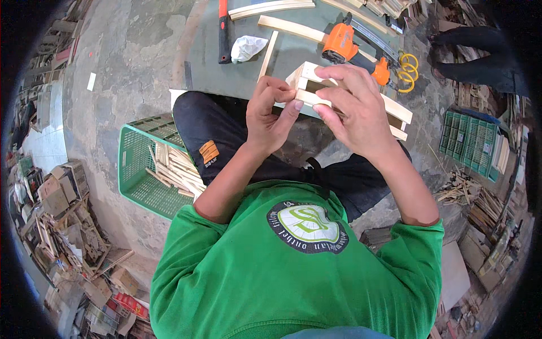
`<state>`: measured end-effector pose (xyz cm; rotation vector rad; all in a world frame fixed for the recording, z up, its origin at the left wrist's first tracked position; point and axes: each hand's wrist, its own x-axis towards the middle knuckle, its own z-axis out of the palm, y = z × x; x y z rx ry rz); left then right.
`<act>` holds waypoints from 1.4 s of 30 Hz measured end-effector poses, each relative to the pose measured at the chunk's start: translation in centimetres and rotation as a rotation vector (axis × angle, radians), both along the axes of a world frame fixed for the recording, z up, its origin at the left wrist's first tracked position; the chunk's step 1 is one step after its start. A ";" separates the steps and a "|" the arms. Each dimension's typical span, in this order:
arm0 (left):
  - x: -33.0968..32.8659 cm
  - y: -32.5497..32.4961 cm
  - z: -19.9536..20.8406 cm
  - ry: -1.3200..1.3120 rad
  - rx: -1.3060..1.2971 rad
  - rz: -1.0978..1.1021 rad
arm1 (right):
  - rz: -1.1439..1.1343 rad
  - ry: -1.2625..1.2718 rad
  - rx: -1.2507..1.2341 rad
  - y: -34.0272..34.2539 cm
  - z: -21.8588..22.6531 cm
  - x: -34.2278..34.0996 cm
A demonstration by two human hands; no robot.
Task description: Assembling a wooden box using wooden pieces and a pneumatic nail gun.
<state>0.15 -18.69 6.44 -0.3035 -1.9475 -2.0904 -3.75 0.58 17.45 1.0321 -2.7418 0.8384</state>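
Both hands pinch the pale wooden slat frame: left hand, right hand. Partly assembled; orange nail gun idle at twelve o'clock.

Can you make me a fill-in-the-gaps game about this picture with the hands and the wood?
1. Both hands, the left hand and the right hand, hold a small frame made of ____.
2. The basket with wooden sticks in it is coloured ____.
3. The nail gun on the table is coloured ____.
4. The person's shirt is ____.

Missing words: wood; green; orange; green
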 end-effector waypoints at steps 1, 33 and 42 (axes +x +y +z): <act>-0.1 -0.1 0.0 -0.002 -0.001 0.001 | -0.005 -0.003 -0.001 0.0 0.0 0.0; 1.0 1.2 2.5 -0.078 -0.085 0.110 | 0.008 0.010 -0.006 -0.1 0.0 -0.1; 1.1 3.7 4.3 -0.225 -0.078 0.317 | 0.012 0.027 -0.021 -0.2 -0.1 -0.2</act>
